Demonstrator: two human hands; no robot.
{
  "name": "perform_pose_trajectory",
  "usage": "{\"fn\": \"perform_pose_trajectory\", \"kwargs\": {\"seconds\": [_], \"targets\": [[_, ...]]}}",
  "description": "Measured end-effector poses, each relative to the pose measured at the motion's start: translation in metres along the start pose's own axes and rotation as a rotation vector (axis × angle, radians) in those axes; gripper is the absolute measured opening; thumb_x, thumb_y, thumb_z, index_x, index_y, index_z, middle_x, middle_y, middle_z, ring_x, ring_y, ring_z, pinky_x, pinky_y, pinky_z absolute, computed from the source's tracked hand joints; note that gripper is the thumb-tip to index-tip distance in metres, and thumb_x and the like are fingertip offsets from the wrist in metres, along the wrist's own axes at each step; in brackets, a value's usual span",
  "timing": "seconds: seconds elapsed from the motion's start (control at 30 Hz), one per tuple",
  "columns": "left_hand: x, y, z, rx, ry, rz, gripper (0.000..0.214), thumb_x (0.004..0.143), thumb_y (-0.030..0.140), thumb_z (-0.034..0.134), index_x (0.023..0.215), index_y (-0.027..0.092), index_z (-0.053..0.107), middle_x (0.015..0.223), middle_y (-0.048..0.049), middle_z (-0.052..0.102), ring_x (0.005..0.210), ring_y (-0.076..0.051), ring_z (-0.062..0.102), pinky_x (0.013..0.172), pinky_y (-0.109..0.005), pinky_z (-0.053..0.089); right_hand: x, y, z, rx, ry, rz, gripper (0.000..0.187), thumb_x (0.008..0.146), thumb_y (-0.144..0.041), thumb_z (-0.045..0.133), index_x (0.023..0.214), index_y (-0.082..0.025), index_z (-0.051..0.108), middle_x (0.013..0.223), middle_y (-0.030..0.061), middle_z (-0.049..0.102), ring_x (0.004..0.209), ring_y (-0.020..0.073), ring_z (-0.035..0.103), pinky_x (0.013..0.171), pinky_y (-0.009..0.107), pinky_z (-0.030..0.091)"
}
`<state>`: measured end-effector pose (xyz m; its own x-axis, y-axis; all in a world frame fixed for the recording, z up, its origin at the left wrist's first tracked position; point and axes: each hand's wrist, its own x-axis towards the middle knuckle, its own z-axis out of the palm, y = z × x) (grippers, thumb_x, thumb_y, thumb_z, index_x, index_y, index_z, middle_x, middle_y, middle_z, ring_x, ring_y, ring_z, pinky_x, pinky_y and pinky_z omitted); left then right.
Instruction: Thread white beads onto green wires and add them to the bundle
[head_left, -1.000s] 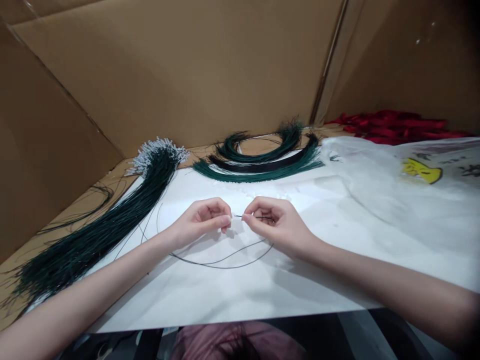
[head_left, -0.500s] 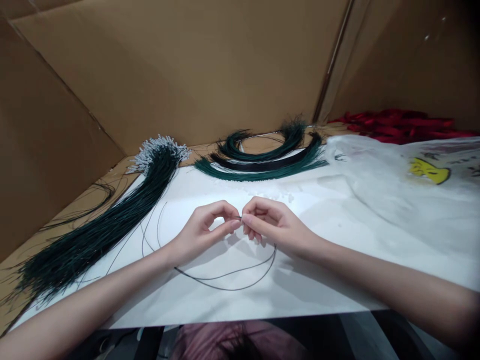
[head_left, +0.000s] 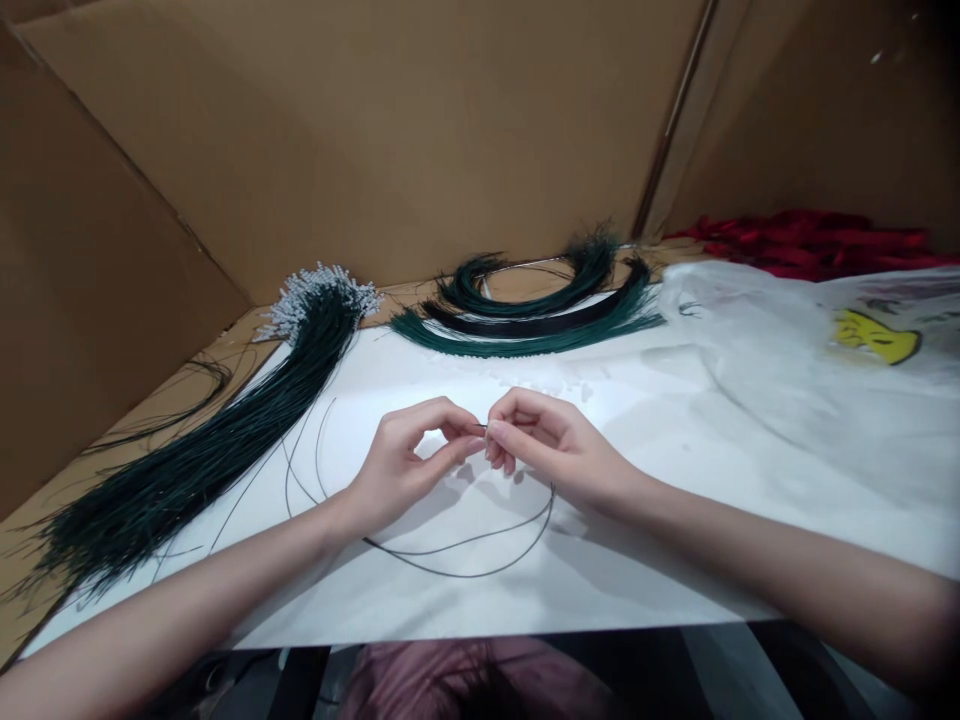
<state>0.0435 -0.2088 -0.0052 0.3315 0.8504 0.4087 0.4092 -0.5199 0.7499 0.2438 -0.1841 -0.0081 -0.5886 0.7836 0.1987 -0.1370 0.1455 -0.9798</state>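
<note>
My left hand (head_left: 409, 460) and my right hand (head_left: 551, 445) meet over the white sheet (head_left: 525, 590), fingertips pinched together on the two ends of one thin dark cord (head_left: 465, 570). The cord hangs from the fingers and loops down across the sheet below both hands. What sits between the fingertips at the joint is too small to make out. A long bundle of dark green cords with white tips (head_left: 217, 440) lies to the left of my left hand.
Curved bundles of dark green and black cords (head_left: 532, 320) lie at the back. A clear plastic bag (head_left: 810, 370) covers the right side, with red cords (head_left: 810, 240) behind it. Cardboard walls (head_left: 375, 130) enclose the back and left. Small white bits (head_left: 540, 380) lie scattered beyond my hands.
My hands have come together until the fingertips touch, closing the gap between the cord's ends. The loop of cord has sagged lower on the sheet.
</note>
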Motion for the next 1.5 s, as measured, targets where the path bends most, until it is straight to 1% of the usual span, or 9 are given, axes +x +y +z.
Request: {"fn": "perform_pose_trajectory", "kwargs": {"seconds": [0.13, 0.23, 0.33, 0.43, 0.6, 0.7, 0.9, 1.2, 1.5], "targets": [[-0.002, -0.002, 0.0, 0.044, -0.023, 0.07, 0.004, 0.088, 0.019, 0.065, 0.091, 0.016, 0.065, 0.082, -0.0045, 0.067, 0.073, -0.014, 0.061, 0.069, -0.027, 0.048, 0.001, 0.003, 0.001, 0.003, 0.01, 0.005, 0.019, 0.092, -0.033, 0.059, 0.083, -0.017, 0.055, 0.072, 0.0001, 0.059, 0.064, 0.0104, 0.058, 0.059, 0.023, 0.047], [-0.002, -0.005, 0.0, -0.048, -0.056, 0.041, 0.006, 0.089, 0.019, 0.065, 0.094, 0.016, 0.065, 0.084, -0.0047, 0.067, 0.075, -0.013, 0.062, 0.07, -0.026, 0.049, 0.001, 0.006, 0.001, 0.012, 0.015, 0.013, 0.018, 0.093, -0.032, 0.059, 0.084, -0.017, 0.055, 0.072, 0.0001, 0.06, 0.064, 0.0103, 0.058, 0.059, 0.023, 0.047], [-0.002, -0.008, 0.0, -0.205, -0.067, -0.057, 0.008, 0.089, 0.02, 0.065, 0.096, 0.016, 0.065, 0.087, -0.0043, 0.068, 0.079, -0.013, 0.065, 0.074, -0.025, 0.051, 0.0, 0.008, 0.001, -0.01, 0.015, 0.008, 0.016, 0.094, -0.031, 0.057, 0.085, -0.017, 0.055, 0.074, 0.001, 0.062, 0.065, 0.0102, 0.058, 0.061, 0.023, 0.047], [-0.002, -0.009, -0.001, -0.342, -0.029, -0.181, 0.009, 0.087, 0.022, 0.068, 0.091, 0.015, 0.066, 0.089, -0.0048, 0.071, 0.083, -0.013, 0.069, 0.077, -0.023, 0.053, -0.002, 0.008, 0.0, -0.1, 0.031, -0.023, 0.015, 0.094, -0.029, 0.056, 0.085, -0.017, 0.056, 0.076, 0.0012, 0.062, 0.066, 0.0103, 0.058, 0.062, 0.023, 0.047], [0.0, -0.015, -0.003, -0.486, 0.019, -0.354, 0.016, 0.076, 0.021, 0.079, 0.082, 0.013, 0.067, 0.08, -0.0036, 0.073, 0.075, -0.012, 0.071, 0.07, -0.019, 0.055, -0.001, 0.008, -0.003, -0.298, 0.031, -0.076, 0.014, 0.092, -0.027, 0.056, 0.083, -0.016, 0.058, 0.073, 0.0016, 0.061, 0.066, 0.0121, 0.059, 0.063, 0.025, 0.047], [0.0, -0.023, -0.002, -0.566, 0.01, -0.348, 0.02, 0.072, 0.016, 0.081, 0.089, 0.014, 0.07, 0.084, -0.0027, 0.075, 0.075, -0.01, 0.07, 0.072, -0.018, 0.055, 0.001, 0.01, -0.005, -0.373, 0.041, -0.045, 0.014, 0.089, -0.026, 0.059, 0.081, -0.015, 0.06, 0.067, 0.0016, 0.062, 0.061, 0.0125, 0.058, 0.059, 0.026, 0.046], [0.0, -0.029, -0.003, -0.611, -0.002, -0.323, 0.024, 0.073, 0.013, 0.08, 0.095, 0.016, 0.07, 0.085, -0.0027, 0.076, 0.077, -0.01, 0.071, 0.071, -0.016, 0.056, 0.002, 0.012, -0.006, -0.28, 0.051, 0.05, 0.013, 0.085, -0.026, 0.063, 0.083, -0.013, 0.063, 0.066, 0.0022, 0.063, 0.059, 0.0126, 0.06, 0.059, 0.025, 0.049], [0.0, -0.027, -0.001, -0.661, -0.008, -0.322, 0.019, 0.073, 0.012, 0.08, 0.09, 0.016, 0.071, 0.082, -0.0021, 0.077, 0.074, -0.01, 0.072, 0.069, -0.016, 0.056, -0.001, 0.006, 0.0, -0.318, 0.071, 0.009, 0.008, 0.082, -0.02, 0.063, 0.078, -0.013, 0.064, 0.062, 0.0007, 0.061, 0.056, 0.0104, 0.054, 0.055, 0.023, 0.041], [-0.001, -0.027, -0.001, -0.685, -0.026, -0.335, 0.018, 0.073, 0.012, 0.08, 0.088, 0.016, 0.071, 0.082, -0.0022, 0.078, 0.074, -0.01, 0.073, 0.069, -0.015, 0.057, -0.002, 0.005, 0.001, -0.336, 0.074, -0.005, 0.006, 0.079, -0.018, 0.063, 0.075, -0.014, 0.064, 0.06, -0.0006, 0.059, 0.055, 0.0099, 0.05, 0.054, 0.024, 0.039]]}}
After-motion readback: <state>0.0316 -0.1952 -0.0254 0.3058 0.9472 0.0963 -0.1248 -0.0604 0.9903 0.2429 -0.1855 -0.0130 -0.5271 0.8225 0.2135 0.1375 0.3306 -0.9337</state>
